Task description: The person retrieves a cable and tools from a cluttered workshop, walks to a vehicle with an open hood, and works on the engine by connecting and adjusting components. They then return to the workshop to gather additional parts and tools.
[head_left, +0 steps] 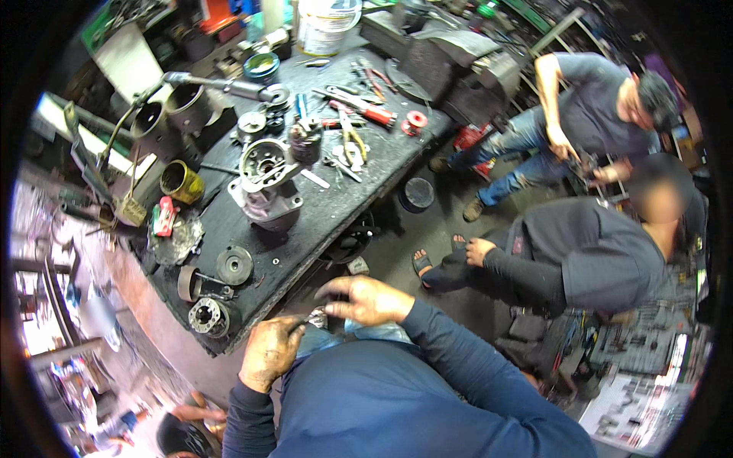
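Close in front of my body, just off the near edge of the workbench (321, 252), my two hands are together. My left hand (271, 353) is closed, its thumb and fingertips pressed toward a small shiny metal part (318, 317) too small to name. Over that same part curve the bent fingers of my right hand (368, 301), which hide much of it. Nearest my left hand on the bench corner lies a round metal part with holes (209, 316). A metal disc (234, 265) and a ring (188, 283) lie beside it. Farther up stands an open cast housing (267, 183).
Pliers (352, 145), a red-handled tool (370, 113) and a red spool (413, 122) lie across the bench. A vise (458, 65) and a white bucket (327, 27) stand at its far end. Two people (603, 107) (603, 252) are at the right, near a black bucket (418, 195).
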`<action>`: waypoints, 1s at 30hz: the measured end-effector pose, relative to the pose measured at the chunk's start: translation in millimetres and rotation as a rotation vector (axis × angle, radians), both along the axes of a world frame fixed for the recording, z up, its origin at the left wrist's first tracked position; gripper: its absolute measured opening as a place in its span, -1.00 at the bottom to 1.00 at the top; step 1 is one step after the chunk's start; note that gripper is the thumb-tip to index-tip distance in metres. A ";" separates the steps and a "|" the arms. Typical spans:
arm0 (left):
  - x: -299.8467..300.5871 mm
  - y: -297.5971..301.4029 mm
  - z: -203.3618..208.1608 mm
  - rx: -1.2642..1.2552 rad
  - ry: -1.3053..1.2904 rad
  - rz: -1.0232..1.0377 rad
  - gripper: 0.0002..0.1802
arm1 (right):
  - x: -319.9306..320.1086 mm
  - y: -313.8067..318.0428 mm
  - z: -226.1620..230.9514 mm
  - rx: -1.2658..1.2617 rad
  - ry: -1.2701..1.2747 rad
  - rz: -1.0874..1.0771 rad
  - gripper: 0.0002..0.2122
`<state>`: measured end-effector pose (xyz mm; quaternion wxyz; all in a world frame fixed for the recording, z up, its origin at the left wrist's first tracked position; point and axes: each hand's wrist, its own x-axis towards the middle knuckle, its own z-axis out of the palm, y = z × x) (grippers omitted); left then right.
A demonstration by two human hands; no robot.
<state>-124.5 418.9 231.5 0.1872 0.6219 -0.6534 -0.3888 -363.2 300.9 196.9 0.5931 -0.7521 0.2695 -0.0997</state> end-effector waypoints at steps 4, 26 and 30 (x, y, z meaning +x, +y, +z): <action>-32.9 -7.7 9.7 0.038 0.000 -0.110 -0.73 | -14.9 71.4 21.0 -0.074 0.158 -0.083 -0.66; -457.3 80.3 -70.1 0.177 -0.189 -1.335 -0.63 | -325.1 371.7 -95.9 0.495 0.353 -1.067 -0.72; -521.2 108.9 -81.5 0.221 -0.112 -1.439 -0.41 | -346.4 441.5 -183.3 0.290 0.041 -1.539 -0.65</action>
